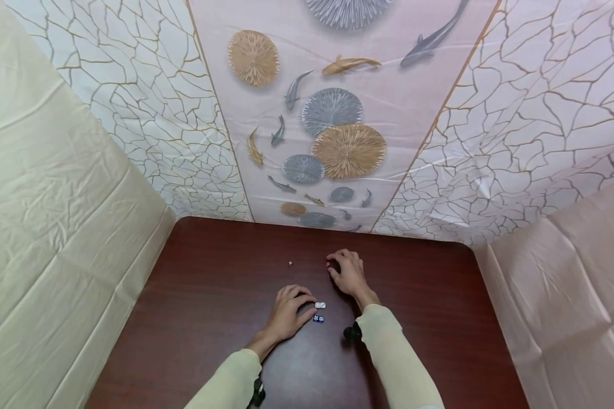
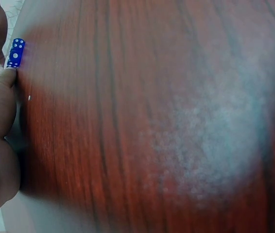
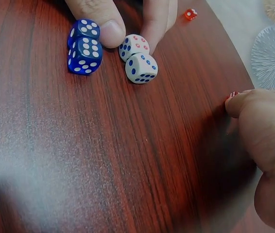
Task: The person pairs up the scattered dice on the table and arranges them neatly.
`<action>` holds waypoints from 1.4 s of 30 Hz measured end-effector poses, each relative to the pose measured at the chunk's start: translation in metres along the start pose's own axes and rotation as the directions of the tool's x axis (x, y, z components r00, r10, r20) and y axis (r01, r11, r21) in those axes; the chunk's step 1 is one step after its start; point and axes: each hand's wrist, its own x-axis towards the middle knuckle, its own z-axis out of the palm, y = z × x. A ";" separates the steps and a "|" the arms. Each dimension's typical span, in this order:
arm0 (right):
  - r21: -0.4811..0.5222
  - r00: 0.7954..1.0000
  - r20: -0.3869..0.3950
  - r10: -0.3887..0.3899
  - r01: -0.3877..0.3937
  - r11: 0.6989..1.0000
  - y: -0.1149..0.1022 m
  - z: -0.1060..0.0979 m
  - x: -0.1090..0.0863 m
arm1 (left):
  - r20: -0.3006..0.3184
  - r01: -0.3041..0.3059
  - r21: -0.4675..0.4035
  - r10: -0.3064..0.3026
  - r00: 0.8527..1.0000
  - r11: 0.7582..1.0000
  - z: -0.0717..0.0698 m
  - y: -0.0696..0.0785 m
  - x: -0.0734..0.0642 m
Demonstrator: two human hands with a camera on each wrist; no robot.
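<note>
My left hand (image 1: 285, 315) is low over the brown table, thumb and forefinger on either side of the nearer end of two white dice (image 3: 141, 68) standing side by side. Its thumb tip also lies close beside two blue dice (image 3: 84, 51), which touch each other in a parallel row. In the left wrist view the thumb hides part of the blue dice (image 2: 16, 52). Farther back, my right hand (image 1: 349, 272) pinches a small red die (image 1: 328, 264) between thumb and forefinger. In the right wrist view the thumb covers much of that die.
Another small red die (image 1: 290, 263) lies alone on the table (image 1: 210, 295), left of the right hand. A patterned cloth (image 1: 332, 193) hangs behind the far edge, with plain pale cloth (image 1: 82, 227) along the sides. Dark wrist straps (image 1: 353, 332) sit at both sleeves.
</note>
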 end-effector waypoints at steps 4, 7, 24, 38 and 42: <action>0.006 1.000 0.000 0.012 -0.012 1.000 0.001 0.002 0.001 | 0.021 0.016 -0.009 -0.016 1.000 1.000 0.000 0.000 0.000; 0.022 1.000 -0.008 0.019 -0.019 1.000 0.001 0.003 0.001 | 0.037 0.030 -0.009 -0.030 0.999 0.999 0.000 -0.001 0.000; 0.083 0.998 -0.059 0.027 -0.022 0.996 0.006 0.007 0.002 | 0.031 0.029 -0.004 -0.029 0.999 1.000 0.001 -0.002 0.000; 0.163 0.990 -0.140 0.009 0.014 0.987 0.011 -0.002 -0.019 | -0.029 -0.012 0.007 0.012 1.000 1.000 0.002 -0.002 -0.001; 0.168 0.988 -0.153 -0.016 0.042 0.985 0.012 -0.003 -0.027 | -0.024 -0.010 -0.003 0.010 1.000 1.000 0.003 -0.003 -0.001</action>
